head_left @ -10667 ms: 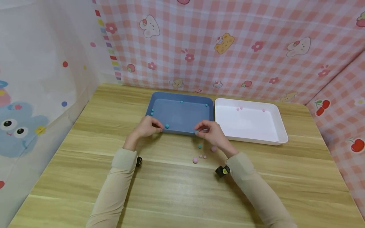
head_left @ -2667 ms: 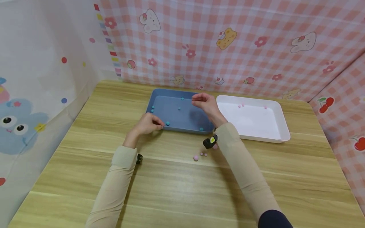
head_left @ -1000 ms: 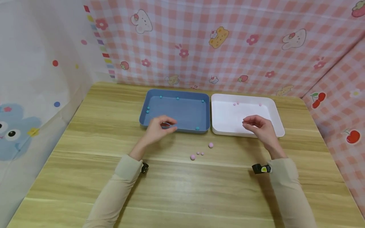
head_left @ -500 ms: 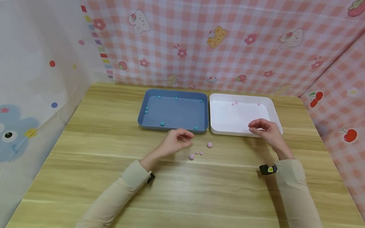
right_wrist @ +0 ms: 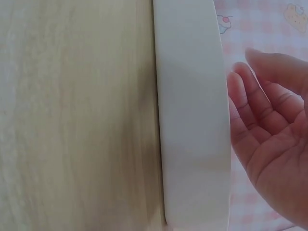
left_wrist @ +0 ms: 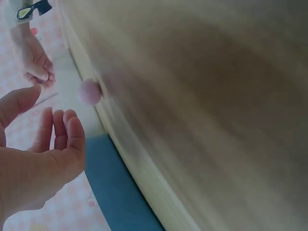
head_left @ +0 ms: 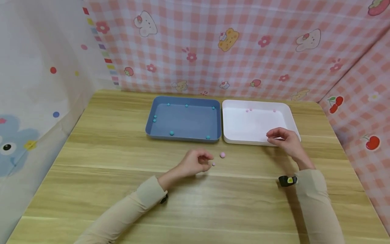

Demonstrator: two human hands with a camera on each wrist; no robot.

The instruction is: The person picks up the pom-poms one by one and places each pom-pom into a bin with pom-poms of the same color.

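Note:
In the head view my left hand (head_left: 195, 162) hovers low over the table by the pink balls, its thumb and fingertips apart. Just beyond its fingertips lie a larger pink ball (head_left: 222, 155) and a tiny pink ball (head_left: 213, 164); the other pink balls there are hidden by the hand. The left wrist view shows a gap between thumb and fingers, with nothing held, and a pink ball (left_wrist: 90, 92) past them. Over the front right rim of the white tray (head_left: 243, 140), my right hand (head_left: 286, 140) hangs with loosely bent fingers and holds nothing.
Left of the white tray stands a blue tray (head_left: 182, 138) holding several teal balls (head_left: 171, 133). Small pink balls (head_left: 251, 109) lie along the white tray's back side. Both trays sit on a wooden table (head_left: 213, 210) before a checked cloth (head_left: 195, 40).
The right hand went from the blue tray to the white one. The left hand left the blue tray's front rim and came right and nearer, over the pink balls. The loose teal ball left the table.

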